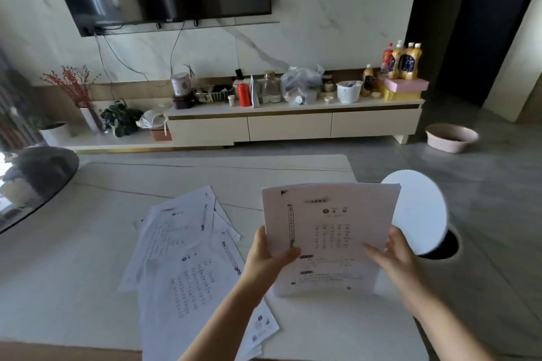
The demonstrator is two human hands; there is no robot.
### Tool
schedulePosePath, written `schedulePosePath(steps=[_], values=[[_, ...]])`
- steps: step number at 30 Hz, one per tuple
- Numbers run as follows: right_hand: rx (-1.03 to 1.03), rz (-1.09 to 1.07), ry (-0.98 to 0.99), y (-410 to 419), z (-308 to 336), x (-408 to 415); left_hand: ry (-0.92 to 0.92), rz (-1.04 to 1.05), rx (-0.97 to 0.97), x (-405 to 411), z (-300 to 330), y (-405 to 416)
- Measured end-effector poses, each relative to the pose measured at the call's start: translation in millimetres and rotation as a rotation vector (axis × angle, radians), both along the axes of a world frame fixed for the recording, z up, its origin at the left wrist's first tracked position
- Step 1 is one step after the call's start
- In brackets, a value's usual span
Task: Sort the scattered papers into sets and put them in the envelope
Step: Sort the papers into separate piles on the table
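A stack of printed papers [331, 223] stands upright on its bottom edge on the white marble table [88, 287]. My left hand [268, 255] grips its left edge, thumb on the front page. My right hand [391, 252] holds the right edge, with its fingers across the front. Several more printed sheets [187, 261] lie scattered and overlapping on the table to the left of the stack. No envelope can be made out.
A round white stool top [419, 214] stands just right of the table. A dark round glass surface [35, 182] overlaps the table's far left. Beyond are a cluttered TV cabinet [293, 123] and a pink basin [451, 138] on the floor.
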State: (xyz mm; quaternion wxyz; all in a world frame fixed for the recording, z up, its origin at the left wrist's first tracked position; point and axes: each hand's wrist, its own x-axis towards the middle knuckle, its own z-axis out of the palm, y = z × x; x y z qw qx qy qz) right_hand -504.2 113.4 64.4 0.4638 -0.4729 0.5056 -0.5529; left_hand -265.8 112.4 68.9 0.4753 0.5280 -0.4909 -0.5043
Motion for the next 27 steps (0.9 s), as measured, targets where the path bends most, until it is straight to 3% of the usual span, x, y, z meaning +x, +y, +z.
schedulePosePath(steps=[3,10,15,18,20,23,27], values=[[0.005,-0.035,0.007,-8.0,0.8,2.1,0.033,0.027,0.01,-3.2,2.2,-4.1],[-0.029,-0.061,0.085,-16.2,4.1,12.4,-0.077,0.136,-0.014,-18.3,8.5,-7.9],[0.113,-0.037,0.207,-10.3,-30.6,6.3,-0.077,0.019,-0.001,-15.4,-1.7,4.0],[0.163,-0.075,0.237,-12.0,-34.9,7.2,-0.126,0.079,0.051,-13.9,2.5,-3.6],[0.175,-0.076,0.215,-12.4,-21.5,7.4,-0.117,0.19,0.118,-10.5,8.2,-9.9],[0.135,-0.059,0.157,-12.6,-6.7,6.1,0.058,0.346,0.175,-1.6,19.7,-16.4],[0.233,-0.002,-0.231,-10.7,-4.6,16.9,0.3,0.476,0.242,9.9,23.9,-21.9]])
